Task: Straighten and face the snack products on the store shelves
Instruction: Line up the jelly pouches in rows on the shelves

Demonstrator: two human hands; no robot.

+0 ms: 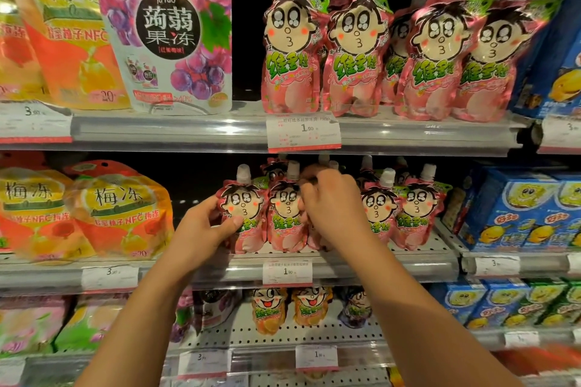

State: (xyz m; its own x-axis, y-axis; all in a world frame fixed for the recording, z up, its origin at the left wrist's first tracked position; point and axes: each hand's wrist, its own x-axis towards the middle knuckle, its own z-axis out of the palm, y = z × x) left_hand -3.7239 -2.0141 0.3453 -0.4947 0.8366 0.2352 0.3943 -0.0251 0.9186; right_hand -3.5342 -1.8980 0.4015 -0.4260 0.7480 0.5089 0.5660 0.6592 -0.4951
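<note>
Middle shelf [421,264], pink jelly pouches with white spout caps and a cartoon face on the front. The left hand [201,229] grips the leftmost pouch [243,198] of the row — thumb across its front near the green lettering, the other fingers wrapped around its left edge. The pouch stands upright at the shelf front, face outward.

The right hand [330,207] reaches in just right of the second pouch [286,214]; its fingers are curled, knuckles toward the camera, closed around a third pouch [314,237] that is mostly hidden behind the hand. Only a strip of pink shows below the palm. Further right, two more pink pouches [396,214] stand facing front, with others lined up behind them.

A white price tag [287,272] reading 1.90 sits on the shelf rail just below the hands.

Upper shelf — a row of the same pink pouches [355,47], larger in view, beside a grape konjac jelly bag [169,28]. Yellow-orange plum jelly bags [119,214] stand to the left on the middle shelf; blue boxes [518,207] to the right. Orange-faced pouches [270,308] stand on the lower shelf.
</note>
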